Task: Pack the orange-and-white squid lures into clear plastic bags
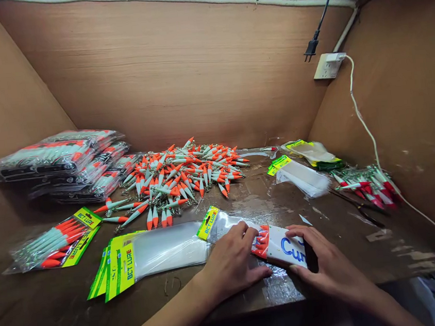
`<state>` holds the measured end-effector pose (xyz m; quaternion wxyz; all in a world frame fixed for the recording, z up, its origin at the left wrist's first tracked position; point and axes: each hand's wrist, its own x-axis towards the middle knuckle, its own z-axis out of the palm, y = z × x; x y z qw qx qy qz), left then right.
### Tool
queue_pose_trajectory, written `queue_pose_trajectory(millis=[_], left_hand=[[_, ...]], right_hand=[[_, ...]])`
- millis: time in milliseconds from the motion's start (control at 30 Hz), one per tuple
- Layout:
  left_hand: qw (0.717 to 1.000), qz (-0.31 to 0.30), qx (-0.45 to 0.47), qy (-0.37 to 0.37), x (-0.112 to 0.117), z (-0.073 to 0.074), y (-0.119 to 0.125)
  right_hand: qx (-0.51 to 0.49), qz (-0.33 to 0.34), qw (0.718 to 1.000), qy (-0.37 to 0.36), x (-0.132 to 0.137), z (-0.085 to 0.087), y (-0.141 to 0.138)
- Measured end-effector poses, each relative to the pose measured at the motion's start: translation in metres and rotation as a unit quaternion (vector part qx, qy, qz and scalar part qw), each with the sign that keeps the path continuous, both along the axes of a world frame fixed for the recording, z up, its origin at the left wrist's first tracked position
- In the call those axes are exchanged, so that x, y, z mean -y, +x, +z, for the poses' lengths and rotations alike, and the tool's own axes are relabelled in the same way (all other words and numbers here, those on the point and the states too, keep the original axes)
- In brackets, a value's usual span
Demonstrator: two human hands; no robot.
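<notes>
My right hand (pixel 323 258) grips a flat white holder with blue handwriting (pixel 283 247), thumb below and fingers over its top. Orange tips of fishing lures (pixel 262 241) stick out of the holder's left end, pointing toward my left hand. My left hand (pixel 233 257) is closed over a clear plastic bag with a yellow-green BCT LURE header (pixel 208 224). Its fingers curl over the bag's mouth beside the orange tips, and part of the bag is hidden under the hand. To the left lies a fanned stack of similar bags (pixel 168 248).
A large heap of orange-and-white lures (pixel 180 177) lies behind. Filled packs (pixel 55 245) and stacked bulk packs (pixel 58 164) are at left. More bags (pixel 300 175), red-and-white lures (pixel 371 185) and dark pliers (pixel 362 207) lie at right. A white cord (pixel 359 106) hangs from the outlet.
</notes>
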<state>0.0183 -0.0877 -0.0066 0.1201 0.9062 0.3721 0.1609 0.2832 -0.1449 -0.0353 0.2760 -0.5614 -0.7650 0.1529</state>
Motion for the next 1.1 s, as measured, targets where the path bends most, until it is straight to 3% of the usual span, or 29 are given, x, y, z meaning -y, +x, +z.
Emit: queue_pose_trajectory(millis=[500,633,833,967,1100], left_hand=[[0.997,0.02,-0.068,0.029,0.001,0.002,0.006],[0.998,0.062,-0.016,0.025,-0.001,-0.002,0.01],[0.983,0.129,0.133,0.01,-0.006,0.0,0.005],[0.983,0.08,0.163,0.0,0.004,-0.005,0.005],[0.99,0.016,0.139,0.014,0.014,-0.012,0.008]], right_hand=[[-0.017,-0.023,0.999,-0.033,0.002,0.001,-0.002],[-0.005,-0.022,1.0,-0.019,0.004,-0.003,-0.001],[0.023,-0.02,0.999,-0.015,0.006,-0.005,-0.005],[0.032,-0.01,0.999,0.007,0.005,-0.002,-0.01],[0.084,0.031,0.996,0.028,-0.001,0.013,-0.014]])
